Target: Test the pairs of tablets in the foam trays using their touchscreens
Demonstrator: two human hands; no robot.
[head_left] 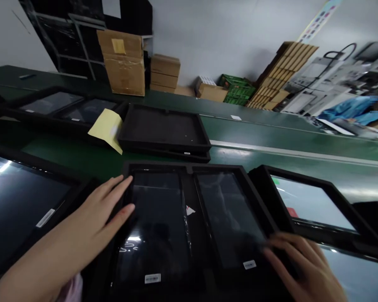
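Note:
Two dark tablet screens lie side by side in a black foam tray (189, 172) in front of me. My left hand (91, 214) rests its spread fingertips on the left edge of the left tablet (154, 226), which has a small barcode label. My right hand (305, 264) curves over the lower right edge of the right tablet (229, 218), and its thumb is hidden. Another tablet (22, 197) in a black tray sits beside my left forearm, and a lighter screen (311, 203) lies in a tray to the right.
A black foam tray (164, 128) shows its bare floor on the green workbench (82, 157), with a yellow sheet (107, 130) at its left edge. More tablet trays (66, 107) lie beyond. Cardboard boxes (124, 63) stand along the wall, and a person in a blue sleeve (346, 110) is far right.

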